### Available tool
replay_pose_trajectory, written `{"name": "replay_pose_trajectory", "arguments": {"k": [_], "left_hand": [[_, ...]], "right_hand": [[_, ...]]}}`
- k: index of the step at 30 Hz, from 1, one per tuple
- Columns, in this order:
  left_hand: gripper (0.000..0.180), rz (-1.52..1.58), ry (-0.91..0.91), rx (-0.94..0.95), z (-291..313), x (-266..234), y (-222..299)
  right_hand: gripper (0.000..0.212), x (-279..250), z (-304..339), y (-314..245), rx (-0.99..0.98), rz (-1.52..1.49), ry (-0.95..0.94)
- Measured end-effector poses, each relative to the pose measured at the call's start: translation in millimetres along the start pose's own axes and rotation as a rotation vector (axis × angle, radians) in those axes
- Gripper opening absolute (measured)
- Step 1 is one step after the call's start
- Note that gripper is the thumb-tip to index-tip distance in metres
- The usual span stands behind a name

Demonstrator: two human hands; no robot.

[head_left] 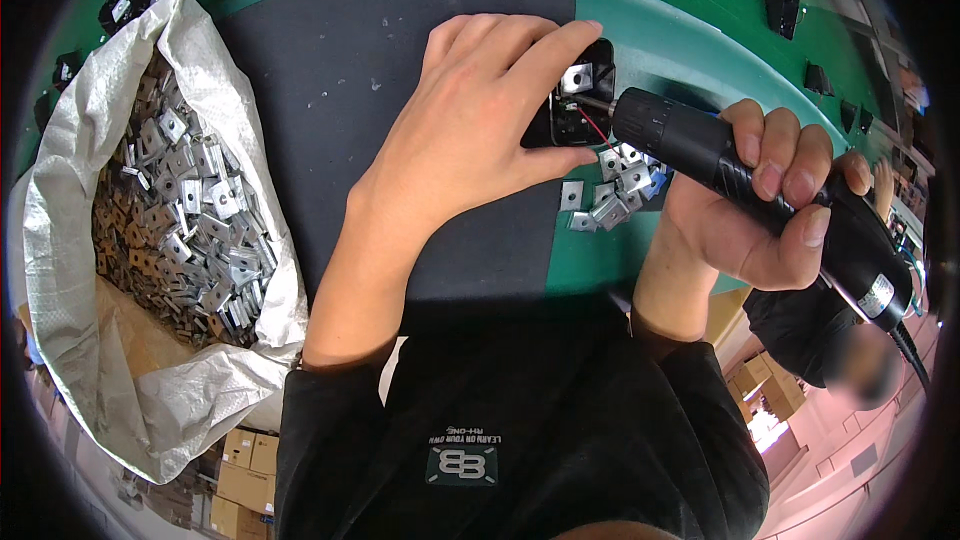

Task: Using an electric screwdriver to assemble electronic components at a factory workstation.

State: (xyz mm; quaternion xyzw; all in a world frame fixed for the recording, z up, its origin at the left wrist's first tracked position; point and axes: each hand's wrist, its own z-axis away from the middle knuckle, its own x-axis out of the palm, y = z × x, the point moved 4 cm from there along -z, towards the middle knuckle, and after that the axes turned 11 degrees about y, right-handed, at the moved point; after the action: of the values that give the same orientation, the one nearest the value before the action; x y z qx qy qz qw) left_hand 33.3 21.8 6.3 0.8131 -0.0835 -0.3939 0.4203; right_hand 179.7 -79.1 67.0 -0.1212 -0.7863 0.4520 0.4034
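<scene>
My left hand (pixel 485 100) grips a small black plastic housing (pixel 570 130) from its left side, thumb along the near edge and fingers over the far end. Inside the housing lie a square metal plate (pixel 576 78) with a hole and a thin red wire (pixel 594 124). My right hand (pixel 760 205) is wrapped round a black corded electric screwdriver (pixel 690 135), held slanting. Its bit reaches into the housing beside the plate; the exact contact at the tip is too small to tell. Several loose metal plates (pixel 610 205) lie heaped just below the housing.
A white woven sack (pixel 60 310) full of similar metal plates stands at the left. Under my left arm is a dark mat (pixel 330 70) on a green bench. More black housings (pixel 782 12) lie along the far green surface. Another person (pixel 800 330) is at the right.
</scene>
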Motion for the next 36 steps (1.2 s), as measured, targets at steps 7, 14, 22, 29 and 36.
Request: {"name": "replay_pose_trajectory", "arguments": {"k": [7,14,22,29,36], "left_hand": [[0.077,0.013,0.016,-0.009,-1.6,-1.4,2.2],[0.077,0.029,0.014,-0.005,-3.1,0.5,2.5],[0.080,0.015,-0.006,-0.008,-0.3,0.0,1.7],[0.080,0.024,-0.007,-0.013,-1.7,-2.5,2.8],[0.081,0.031,-0.011,-0.028,-0.3,-1.7,2.0]], "right_hand": [[0.036,1.0,-0.2,-5.9,-0.024,-0.026,-0.013],[0.032,5.3,0.3,-14.4,-0.019,-0.006,-0.009],[0.032,1.6,-0.3,-24.1,0.001,-0.076,-0.020],[0.033,3.4,0.6,-10.3,-0.002,0.000,-0.020],[0.034,1.3,2.1,-10.4,-0.009,-0.025,-0.005]]}}
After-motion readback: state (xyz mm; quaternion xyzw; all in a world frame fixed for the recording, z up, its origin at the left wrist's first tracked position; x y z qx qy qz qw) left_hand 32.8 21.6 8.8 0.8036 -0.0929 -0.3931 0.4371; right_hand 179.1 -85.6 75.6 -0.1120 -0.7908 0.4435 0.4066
